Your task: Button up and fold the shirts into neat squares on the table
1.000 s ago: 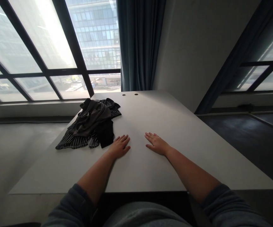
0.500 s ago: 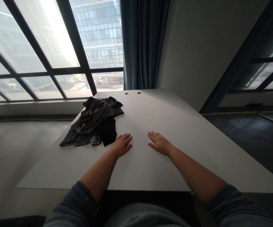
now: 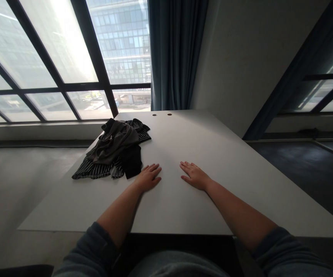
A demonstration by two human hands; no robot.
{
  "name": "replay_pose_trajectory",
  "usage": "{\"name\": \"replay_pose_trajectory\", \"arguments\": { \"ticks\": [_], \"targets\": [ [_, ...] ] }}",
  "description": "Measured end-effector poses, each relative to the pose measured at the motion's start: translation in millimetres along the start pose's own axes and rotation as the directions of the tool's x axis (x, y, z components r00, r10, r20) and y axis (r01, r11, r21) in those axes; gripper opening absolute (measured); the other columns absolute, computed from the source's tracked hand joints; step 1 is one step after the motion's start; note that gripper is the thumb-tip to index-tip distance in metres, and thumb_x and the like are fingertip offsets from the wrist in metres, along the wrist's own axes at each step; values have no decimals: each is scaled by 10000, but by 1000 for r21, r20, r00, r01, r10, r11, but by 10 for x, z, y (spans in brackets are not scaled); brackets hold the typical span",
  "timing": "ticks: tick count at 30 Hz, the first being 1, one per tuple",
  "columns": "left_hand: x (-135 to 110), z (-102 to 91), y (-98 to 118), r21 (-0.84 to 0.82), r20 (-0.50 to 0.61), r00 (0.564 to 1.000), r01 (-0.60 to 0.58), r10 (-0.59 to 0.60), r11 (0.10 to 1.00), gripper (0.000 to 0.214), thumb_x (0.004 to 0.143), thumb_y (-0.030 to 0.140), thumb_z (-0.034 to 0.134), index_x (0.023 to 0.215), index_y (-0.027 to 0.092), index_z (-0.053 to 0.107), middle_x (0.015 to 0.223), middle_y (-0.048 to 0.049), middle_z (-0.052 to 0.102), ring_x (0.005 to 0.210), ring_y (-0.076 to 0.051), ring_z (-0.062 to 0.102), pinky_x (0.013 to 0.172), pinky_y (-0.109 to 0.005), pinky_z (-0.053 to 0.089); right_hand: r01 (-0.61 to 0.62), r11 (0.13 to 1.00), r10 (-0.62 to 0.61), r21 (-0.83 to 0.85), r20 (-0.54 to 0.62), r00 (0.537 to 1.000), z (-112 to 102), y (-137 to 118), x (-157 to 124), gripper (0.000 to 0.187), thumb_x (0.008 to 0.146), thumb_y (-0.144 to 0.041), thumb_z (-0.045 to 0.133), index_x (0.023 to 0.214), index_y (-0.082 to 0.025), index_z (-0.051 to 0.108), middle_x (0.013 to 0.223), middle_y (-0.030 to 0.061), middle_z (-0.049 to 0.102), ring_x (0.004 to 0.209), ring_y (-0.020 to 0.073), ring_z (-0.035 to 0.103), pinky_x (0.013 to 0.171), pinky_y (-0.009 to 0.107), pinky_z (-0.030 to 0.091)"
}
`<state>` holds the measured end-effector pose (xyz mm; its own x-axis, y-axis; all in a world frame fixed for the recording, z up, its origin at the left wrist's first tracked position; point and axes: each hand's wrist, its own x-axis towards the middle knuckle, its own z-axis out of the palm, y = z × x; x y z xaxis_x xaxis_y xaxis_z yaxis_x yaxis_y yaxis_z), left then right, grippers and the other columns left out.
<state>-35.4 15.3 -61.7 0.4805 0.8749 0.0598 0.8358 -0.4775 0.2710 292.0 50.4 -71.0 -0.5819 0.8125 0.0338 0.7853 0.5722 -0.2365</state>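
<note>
My left hand (image 3: 149,177) lies flat on the white table (image 3: 178,207), palm down with the fingers stretched out. Close to its wrist and knuckles is a crumpled heap of dark clothes (image 3: 116,142). A plain dark grey garment lies on top, with black cloth with white stripes showing beneath and behind it. How many garments are in the heap I cannot tell. To the right, my right hand (image 3: 195,176) also rests flat on the tabletop, fingers extended and thumb apart. Neither hand holds anything, and a gap of bare table separates them.
Two round cable holes (image 3: 169,114) sit at the table's far end. Behind it hang a blue curtain (image 3: 174,57) and a wall of dark-framed windows (image 3: 59,82). The table's near edge runs just before my body.
</note>
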Motion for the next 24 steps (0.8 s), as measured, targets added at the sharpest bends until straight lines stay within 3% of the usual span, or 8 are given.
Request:
{"name": "replay_pose_trajectory", "arguments": {
  "ticks": [24],
  "targets": [
    [-1, -28, 13, -4, 13, 1000, -12, 12, 1000, 618, 1028, 491, 487, 1593, 241, 467, 1708, -86, 355, 1594, -281, 299, 1314, -492, 212, 12, 1000, -12, -2, -10, 1000, 4, 5, -9, 710, 1021, -512, 465, 1643, -176, 391, 1712, 100, 312, 1593, 300, 286, 1312, 514, 208]
  ]
}}
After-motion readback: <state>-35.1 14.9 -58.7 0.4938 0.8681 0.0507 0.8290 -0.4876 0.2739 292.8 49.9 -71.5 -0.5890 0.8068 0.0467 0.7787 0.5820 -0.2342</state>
